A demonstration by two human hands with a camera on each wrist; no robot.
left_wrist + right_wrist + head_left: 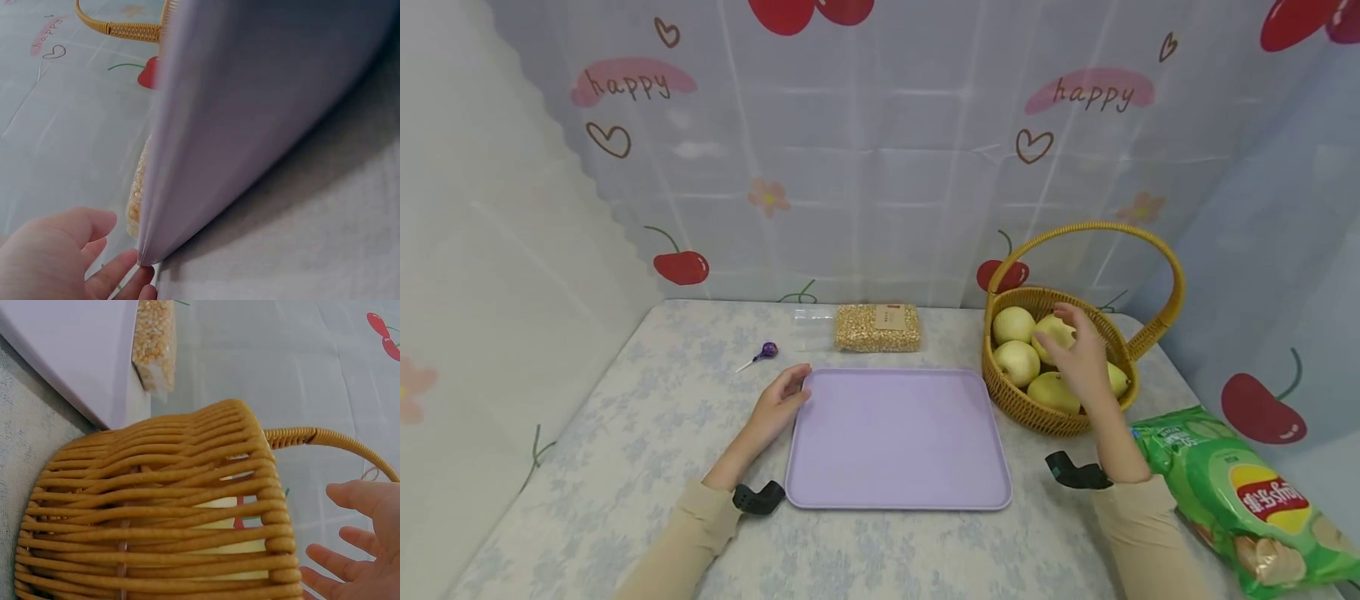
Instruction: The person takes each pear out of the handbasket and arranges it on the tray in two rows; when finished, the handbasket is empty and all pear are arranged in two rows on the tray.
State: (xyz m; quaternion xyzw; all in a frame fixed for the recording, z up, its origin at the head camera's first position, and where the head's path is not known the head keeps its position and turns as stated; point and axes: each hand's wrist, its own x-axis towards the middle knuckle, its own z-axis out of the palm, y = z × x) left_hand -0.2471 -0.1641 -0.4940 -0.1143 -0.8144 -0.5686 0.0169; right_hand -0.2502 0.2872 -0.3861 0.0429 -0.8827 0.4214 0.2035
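A lilac tray [898, 442] lies on the table in the middle of the head view. At its far left corner is my left hand [781, 404], fingers relaxed; in the left wrist view the fingertips [128, 265] touch the tray's edge. To the right stands a wicker basket [1026, 410] with a tall handle, holding several pale yellow-green fruits [1017, 363]. My right hand [1086, 358] hovers over the basket's opening, thumb and fingers spread, nothing held. From the right wrist view, the hand [369, 550] is just beyond the woven rim. It partly hides the fruit in the head view.
Behind the tray lies a clear bag of corn kernels [876, 327]. A purple-wrapped lollipop [766, 352] is left of it. At the right, a green chip bag [1247, 492] lies near the basket. A printed curtain [865, 183] hangs along the table's back.
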